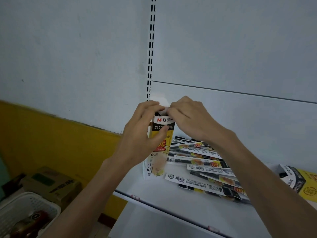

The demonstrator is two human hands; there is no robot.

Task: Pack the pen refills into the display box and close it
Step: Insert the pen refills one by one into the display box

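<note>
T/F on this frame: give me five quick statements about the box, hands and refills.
1. The display box is upright. True.
2. The left hand grips the box. True.
3. The right hand rests on the refill packets. False: it pinches the box's top flap.
4. Every refill packet is inside the box. False: a pile lies on the shelf, right of the box.
5. A white basket sits at lower left. True.
</note>
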